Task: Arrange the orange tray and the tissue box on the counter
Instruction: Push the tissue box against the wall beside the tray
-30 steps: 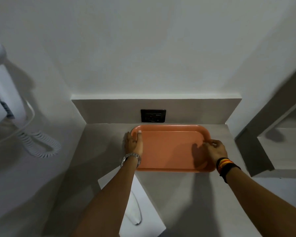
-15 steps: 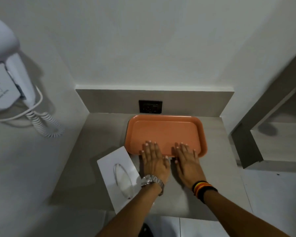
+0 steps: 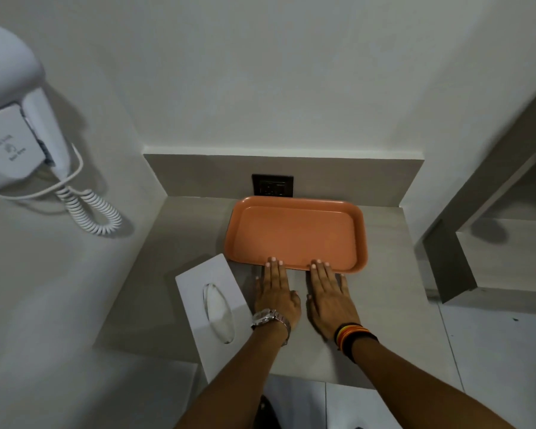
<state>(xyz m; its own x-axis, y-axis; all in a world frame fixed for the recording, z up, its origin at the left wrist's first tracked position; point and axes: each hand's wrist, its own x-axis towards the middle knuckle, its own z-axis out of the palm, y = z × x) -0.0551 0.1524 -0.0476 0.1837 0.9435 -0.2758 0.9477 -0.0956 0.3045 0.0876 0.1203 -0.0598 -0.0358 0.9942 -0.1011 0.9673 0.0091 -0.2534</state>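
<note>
The orange tray (image 3: 296,232) lies flat on the grey counter (image 3: 183,267), close to the back wall. It holds nothing. A white tissue box (image 3: 211,308) lies to its front left, slanted, its near end past the counter's front edge. My left hand (image 3: 276,297) and my right hand (image 3: 328,297) rest flat on the counter side by side, palms down, fingers straight. Their fingertips touch the tray's near rim. Neither hand holds anything.
A black wall socket (image 3: 272,185) sits on the backsplash just behind the tray. A white hair dryer (image 3: 16,125) with a coiled cord (image 3: 90,209) hangs on the left wall. A grey ledge (image 3: 446,258) stands to the right.
My hands let go of the tray's left and right ends and came back to its near rim, flat on the counter. Since half a second ago they slid slightly nearer to me.
</note>
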